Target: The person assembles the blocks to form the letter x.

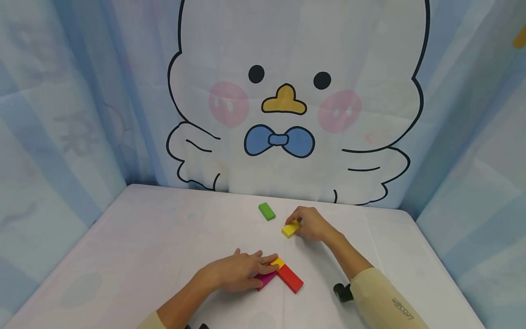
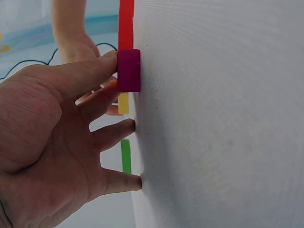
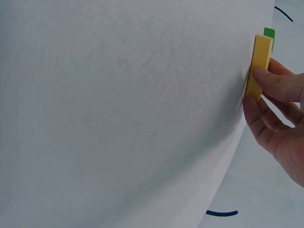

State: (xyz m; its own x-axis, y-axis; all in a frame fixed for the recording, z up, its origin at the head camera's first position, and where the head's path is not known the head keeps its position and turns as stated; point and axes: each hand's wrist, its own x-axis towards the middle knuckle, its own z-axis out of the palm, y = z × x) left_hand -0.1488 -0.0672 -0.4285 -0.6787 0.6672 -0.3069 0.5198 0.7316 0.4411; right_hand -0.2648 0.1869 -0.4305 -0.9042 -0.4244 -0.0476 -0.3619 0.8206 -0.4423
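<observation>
My right hand (image 1: pixel 313 225) pinches a yellow block (image 1: pixel 291 228) between thumb and fingers, low over the far part of the white table. In the right wrist view the thumb lies across the face of that yellow block (image 3: pixel 259 61). My left hand (image 1: pixel 238 272) rests with spread fingers over a magenta block (image 1: pixel 268 278) and the end of an orange-yellow block (image 1: pixel 278 262). Its thumb touches the magenta block (image 2: pixel 128 71) in the left wrist view. A red block (image 1: pixel 291 278) meets the orange-yellow one at an angle. The hand partly hides the magenta and orange-yellow blocks.
A green block (image 1: pixel 267 211) lies on the white table (image 1: pixel 164 242), just left of and beyond the yellow block. Near the right sleeve is a small black object (image 1: pixel 343 292). Behind the table hangs a curtain (image 1: pixel 296 173) with a cartoon bird.
</observation>
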